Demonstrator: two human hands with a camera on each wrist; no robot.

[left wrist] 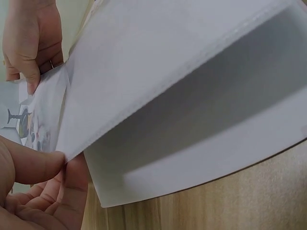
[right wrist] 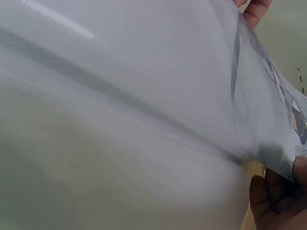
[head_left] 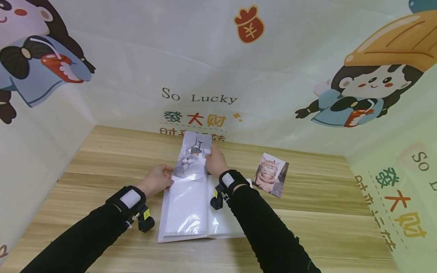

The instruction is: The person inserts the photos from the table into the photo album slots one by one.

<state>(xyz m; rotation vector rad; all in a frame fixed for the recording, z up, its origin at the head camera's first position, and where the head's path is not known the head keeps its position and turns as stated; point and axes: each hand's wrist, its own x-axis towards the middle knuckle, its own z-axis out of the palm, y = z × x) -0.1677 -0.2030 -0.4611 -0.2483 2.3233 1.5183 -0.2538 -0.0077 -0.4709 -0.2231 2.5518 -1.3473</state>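
A photo album with clear plastic pockets lies open on the wooden table. A photo of a grey-and-white cat stands out past the top of its left page, its lower end inside the pocket mouth. My right hand pinches the photo's right edge between thumb and fingers. At the page's upper left corner, my left hand pinches the pocket page, thumb on top and fingers beneath. In the left wrist view that page is lifted off the sheet below.
Right of the album, a second photo, of an orange cat, lies on the table. A printed white backdrop rises behind the table and along both sides. The photo's top end overlaps its lettering in the head view.
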